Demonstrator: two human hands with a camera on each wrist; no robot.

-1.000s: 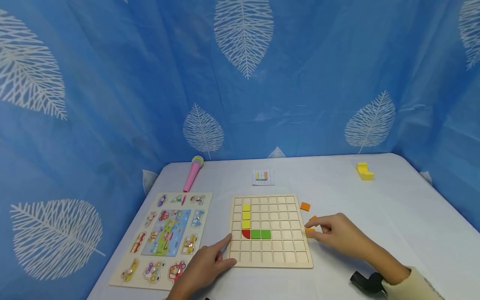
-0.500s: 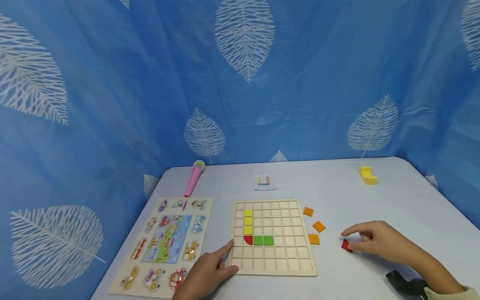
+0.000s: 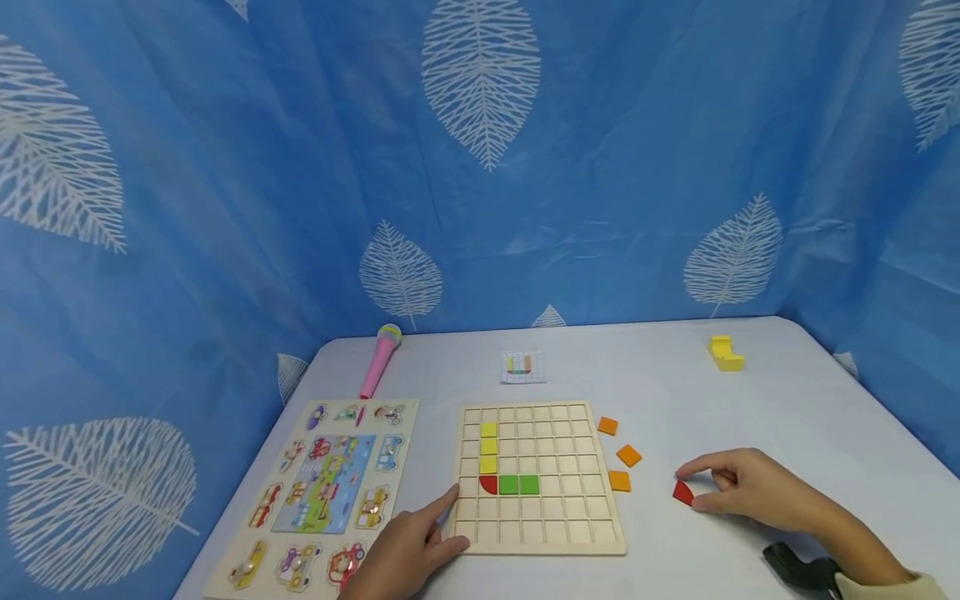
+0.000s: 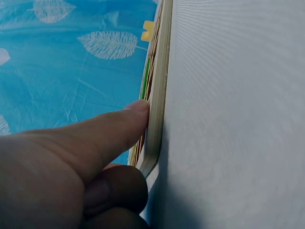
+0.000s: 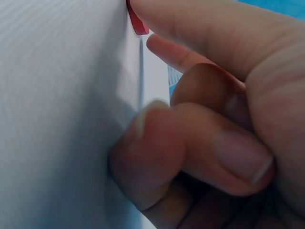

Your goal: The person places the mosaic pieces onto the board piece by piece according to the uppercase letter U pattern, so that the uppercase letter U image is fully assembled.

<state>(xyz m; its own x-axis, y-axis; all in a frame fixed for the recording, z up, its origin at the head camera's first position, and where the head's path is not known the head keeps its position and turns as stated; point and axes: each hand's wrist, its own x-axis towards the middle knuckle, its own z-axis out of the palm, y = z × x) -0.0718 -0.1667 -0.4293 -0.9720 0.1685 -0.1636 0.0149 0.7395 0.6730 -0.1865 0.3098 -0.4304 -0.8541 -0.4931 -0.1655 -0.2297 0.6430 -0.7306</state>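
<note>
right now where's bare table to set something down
Bare cloth: between the card and yellow block, and from that block toward the right hand. Crowded: either side of the grid board, with orange tiles right, left hand and puzzle board left.

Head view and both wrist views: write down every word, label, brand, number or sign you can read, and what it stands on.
None can be read in any view.
Grid board, held red tile: no writing visible.
Paper card, picture board, microphone: any print is too small to read.

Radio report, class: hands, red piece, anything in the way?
Left hand touching left edge of grid board. Right hand pinching red piece. Three orange tiles between red piece and grid board.
</note>
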